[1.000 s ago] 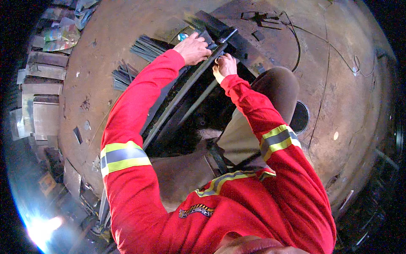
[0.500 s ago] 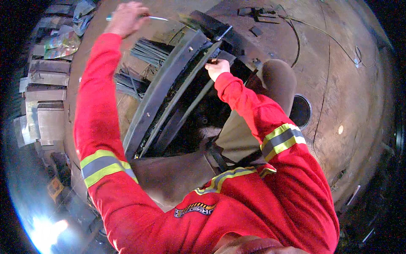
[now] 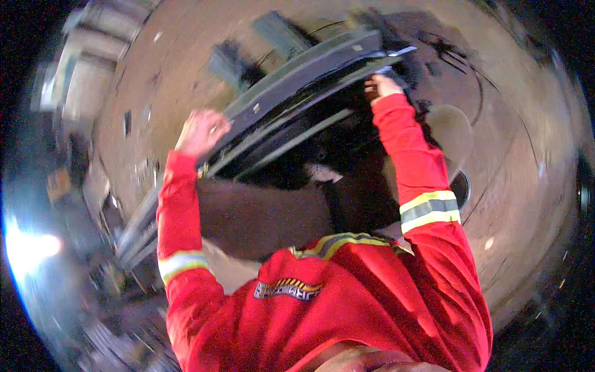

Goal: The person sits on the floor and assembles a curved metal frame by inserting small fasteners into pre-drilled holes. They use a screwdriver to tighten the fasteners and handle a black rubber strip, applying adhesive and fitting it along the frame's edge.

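Note:
A long dark metal frame of parallel steel bars [image 3: 304, 74] lies slantwise in front of me, from the lower left to the upper right. My left hand [image 3: 203, 131] is beside the outer bar, its fingers curled and smeared by motion. I cannot make out anything in it. Near the far right end of the frame, my right hand [image 3: 381, 88] is closed, with its fingertips at the end of an inner bar. What those fingers hold is hidden. A bright metal rod [image 3: 401, 51] sticks out at that end. My knee [image 3: 451, 133] is right of the frame.
Blurred stacks of dark metal strips [image 3: 282, 34] lie beyond the frame. A cable [image 3: 480, 87] curves over the brown floor at the right. A round dark opening or container [image 3: 460, 188] is beside my right arm. Pale stacked pieces [image 3: 93, 80] stand at the far left.
My left hand has come down and nearer, to the frame's outer bar; the slim light-blue stick it held no longer shows. My view has turned, so the frame lies flatter. My right hand stays at the frame's end.

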`<state>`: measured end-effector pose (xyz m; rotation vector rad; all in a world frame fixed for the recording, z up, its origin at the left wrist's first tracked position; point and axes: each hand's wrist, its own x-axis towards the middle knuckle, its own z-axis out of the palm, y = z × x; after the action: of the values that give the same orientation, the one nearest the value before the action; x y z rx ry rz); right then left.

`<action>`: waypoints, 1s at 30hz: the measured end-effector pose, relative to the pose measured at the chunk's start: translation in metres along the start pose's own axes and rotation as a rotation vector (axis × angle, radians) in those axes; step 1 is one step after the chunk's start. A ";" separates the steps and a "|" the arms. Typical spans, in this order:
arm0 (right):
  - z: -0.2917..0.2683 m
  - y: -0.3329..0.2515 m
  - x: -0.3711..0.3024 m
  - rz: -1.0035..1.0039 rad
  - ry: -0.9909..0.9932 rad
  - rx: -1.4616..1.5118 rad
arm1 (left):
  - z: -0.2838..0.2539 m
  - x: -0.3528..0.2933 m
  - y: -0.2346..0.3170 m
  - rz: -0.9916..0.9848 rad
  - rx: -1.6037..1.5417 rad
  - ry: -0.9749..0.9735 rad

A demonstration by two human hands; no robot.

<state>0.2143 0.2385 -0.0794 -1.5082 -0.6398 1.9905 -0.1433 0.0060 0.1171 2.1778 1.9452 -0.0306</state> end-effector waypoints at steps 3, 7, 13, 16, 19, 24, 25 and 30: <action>-0.001 -0.022 -0.007 -0.097 0.132 0.170 | -0.013 0.003 0.007 -0.116 -0.148 -0.162; -0.012 -0.020 0.006 -0.019 0.162 0.358 | 0.013 -0.005 0.010 -0.055 -0.058 -0.106; 0.024 -0.020 -0.056 0.108 0.241 0.157 | 0.033 -0.019 -0.004 -0.098 -0.093 -0.024; 0.046 -0.010 -0.113 -0.024 0.092 -0.235 | 0.009 -0.010 0.003 -0.170 -0.091 -0.095; 0.081 -0.002 -0.159 -0.555 -0.393 -1.237 | 0.007 -0.005 -0.008 -0.147 0.010 -0.061; 0.241 -0.024 -0.308 -1.495 -1.200 -1.090 | 0.029 -0.033 -0.016 -0.266 0.137 -0.436; 0.246 -0.024 -0.326 -1.582 -1.218 -1.070 | 0.040 -0.016 -0.011 -0.220 0.132 -0.470; 0.221 -0.021 -0.391 -1.630 -1.283 -1.085 | 0.051 -0.016 -0.016 -0.487 0.203 -0.551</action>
<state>0.0872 -0.0215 0.2654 0.5235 -2.5126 0.8074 -0.1540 -0.0174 0.0677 1.5024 2.1192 -0.8387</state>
